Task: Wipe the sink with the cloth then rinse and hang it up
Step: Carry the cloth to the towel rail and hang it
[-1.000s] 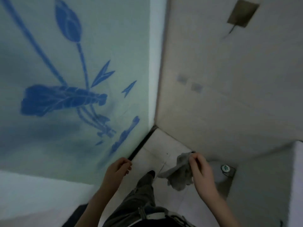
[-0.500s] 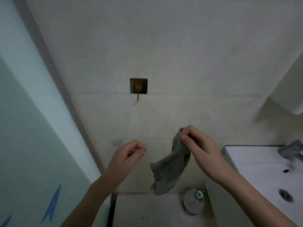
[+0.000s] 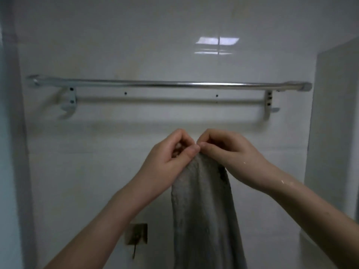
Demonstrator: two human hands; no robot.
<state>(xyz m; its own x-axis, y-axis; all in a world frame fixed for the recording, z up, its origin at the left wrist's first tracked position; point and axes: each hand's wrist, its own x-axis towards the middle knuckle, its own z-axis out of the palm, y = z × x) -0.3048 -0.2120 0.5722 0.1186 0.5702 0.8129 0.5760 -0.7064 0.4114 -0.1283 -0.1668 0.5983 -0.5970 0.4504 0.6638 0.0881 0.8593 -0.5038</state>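
A grey cloth hangs down in front of the white tiled wall. My left hand and my right hand both pinch its top edge, fingertips close together, at mid-frame. A chrome towel rail with a second, lower bar runs across the wall just above my hands. The cloth's top sits below the lower bar and apart from it. The sink is out of view.
A small square adhesive hook is stuck to the wall low down, left of the cloth. A white wall edge juts out on the right. A pale door frame borders the left.
The view has swung from the floor up to the towel rail. My right hand has lifted the cloth, and my left hand, free before, now also grips its top edge.
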